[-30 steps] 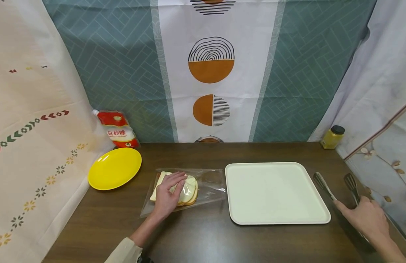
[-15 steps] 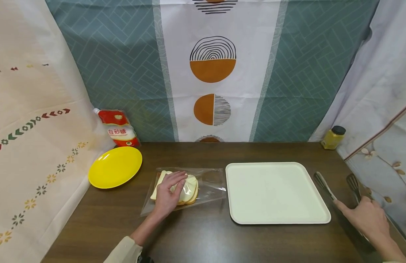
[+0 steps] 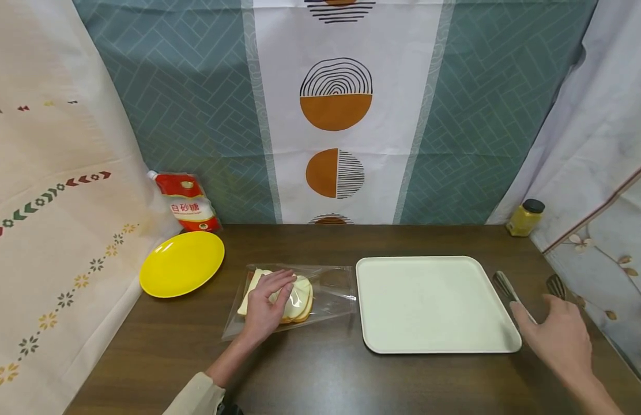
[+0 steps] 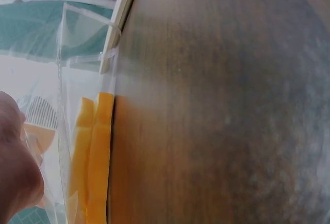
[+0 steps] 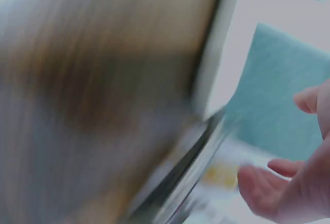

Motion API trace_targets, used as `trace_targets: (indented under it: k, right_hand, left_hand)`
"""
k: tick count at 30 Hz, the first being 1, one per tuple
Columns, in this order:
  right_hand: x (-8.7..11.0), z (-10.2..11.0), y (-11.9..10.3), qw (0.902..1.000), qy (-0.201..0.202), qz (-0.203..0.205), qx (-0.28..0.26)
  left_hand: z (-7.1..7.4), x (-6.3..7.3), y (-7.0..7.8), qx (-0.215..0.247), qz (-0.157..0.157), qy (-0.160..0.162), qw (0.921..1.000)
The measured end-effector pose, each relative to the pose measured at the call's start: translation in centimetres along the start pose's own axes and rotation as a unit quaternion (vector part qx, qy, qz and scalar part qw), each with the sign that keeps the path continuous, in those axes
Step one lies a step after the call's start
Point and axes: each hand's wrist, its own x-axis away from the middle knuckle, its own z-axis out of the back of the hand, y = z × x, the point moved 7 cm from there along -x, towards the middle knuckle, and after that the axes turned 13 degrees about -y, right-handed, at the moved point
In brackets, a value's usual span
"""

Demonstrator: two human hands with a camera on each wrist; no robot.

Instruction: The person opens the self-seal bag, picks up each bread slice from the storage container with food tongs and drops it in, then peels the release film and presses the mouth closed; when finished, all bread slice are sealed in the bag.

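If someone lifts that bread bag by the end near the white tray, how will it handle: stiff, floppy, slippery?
Probably floppy there: beyond the bread, the clear bag is only thin, wrinkled film. Its glossy glints suggest it may slip in the fingers. The slices are stacked off-square, so they'd likely shift inside.

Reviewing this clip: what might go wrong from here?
The left hand grips the clear bag above the sliced bread; pressing down could squash the soft slices. The right hand is close to the tongs and the white tray's near right corner, so a careless sweep might knock either.
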Motion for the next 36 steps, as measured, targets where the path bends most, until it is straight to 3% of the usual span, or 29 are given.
trace_targets:
  k: [2,4,6,7,8,11,13,15,17,19,22,28,36]
  right_hand:
    - [1.1,-0.8,-2.6,0.9983,-0.024,0.033,-0.043]
    - [2.4,-2.2,-5.5,0.9900,-0.071,0.062,-0.105]
    - [3.8,-3.8,-8.5,0.9695,-0.138,0.075,-0.188]
    - [4.5,-4.8,-10.0,0.9524,-0.177,0.080,-0.235]
    - [5.3,-5.8,-11.5,0.9284,-0.219,0.087,-0.288]
    - [7.8,-9.0,-15.3,0.8477,-0.324,0.088,-0.411]
    - [9.2,-10.9,-17.5,0.7963,-0.368,0.082,-0.473]
    - [10.4,-12.6,-19.3,0.7604,-0.389,0.068,-0.516]
    - [11.1,-14.0,-21.0,0.7377,-0.390,0.059,-0.548]
    - [11.5,-15.3,-22.5,0.7221,-0.380,0.053,-0.576]
    - [11.7,-17.2,-24.4,0.7091,-0.358,0.051,-0.605]
    - [11.2,-20.0,-26.6,0.7108,-0.296,0.024,-0.638]
    - [10.1,-21.4,-27.4,0.7098,-0.231,-0.011,-0.665]
  left_hand:
    - [0.0,0.0,0.0,-0.002,-0.001,0.001,1.0000]
    - [0.0,0.0,0.0,-0.005,-0.004,0.003,1.0000]
    - [0.1,-0.1,0.0,-0.006,-0.007,0.005,0.9999]
    - [0.1,-0.1,0.1,-0.006,-0.010,0.006,0.9999]
    - [0.1,-0.2,0.1,-0.007,-0.011,0.007,0.9999]
    - [0.1,-0.2,0.1,-0.005,-0.007,0.001,1.0000]
    - [0.0,-0.2,0.1,-0.003,-0.004,-0.002,1.0000]
    - [0.0,-0.2,0.1,-0.003,-0.001,-0.005,1.0000]
    - [-0.1,-0.2,0.1,-0.006,-0.005,-0.003,1.0000]
    - [-0.1,-0.2,0.1,-0.009,-0.011,-0.001,0.9999]
    - [-0.1,-0.2,0.3,-0.014,-0.019,0.003,0.9997]
    - [-0.2,-0.2,0.5,-0.018,-0.015,0.000,0.9997]
    - [-0.2,-0.1,0.5,-0.018,-0.006,-0.004,0.9998]
